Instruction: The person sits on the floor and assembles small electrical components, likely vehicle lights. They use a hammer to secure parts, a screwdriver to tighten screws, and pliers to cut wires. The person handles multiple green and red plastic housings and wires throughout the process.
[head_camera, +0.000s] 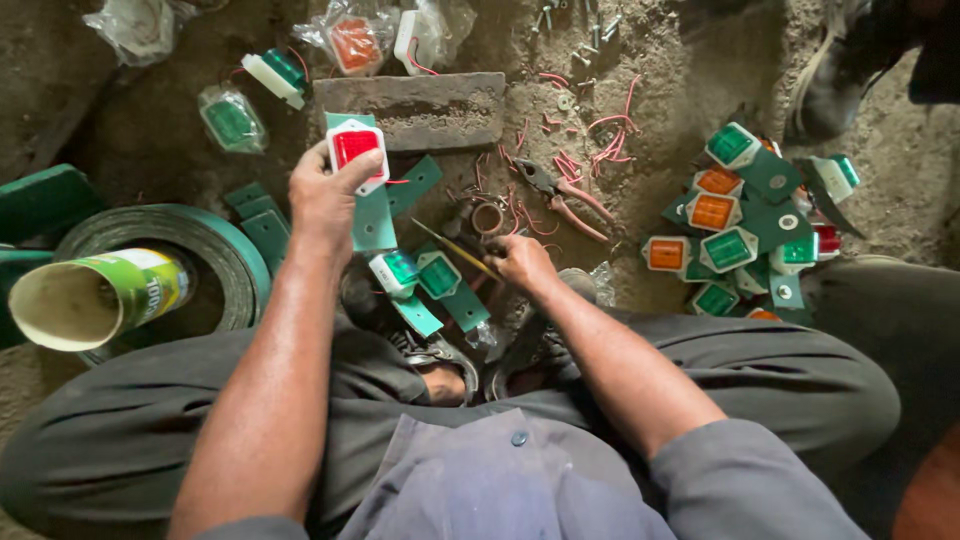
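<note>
Fingers of the left hand (322, 195) curl round a red lamp (356, 150) in a white frame, thumb pressed across its face, and the lamp sits on a long green bracket (372, 215) that hangs down from the grip. From the head view, this hand is at about ten o'clock from the middle of the scene, raised over the dirt floor (150, 130). The right hand (520, 262) lies close to the centre, fingers pinched together on a thin yellowish screwdriver (455, 248) whose shaft points toward ten o'clock. Just below and between the two hands, at about seven o'clock from the right one, two green lamps (420, 272) on green brackets rest side by side on the ground.

At twelve o'clock a grey brick (420, 110) lies flat. Just to the right of the right hand, pliers with red handles (565, 195) lie among scraps of red wire (610, 135). At three o'clock a pile of green, orange and red lamps (735, 215) is heaped on green plates. At nine o'clock a tin can (95, 297) lies tipped on a coil of green strip (225, 255). A shoe of another person (840, 75) shows at two o'clock.
</note>
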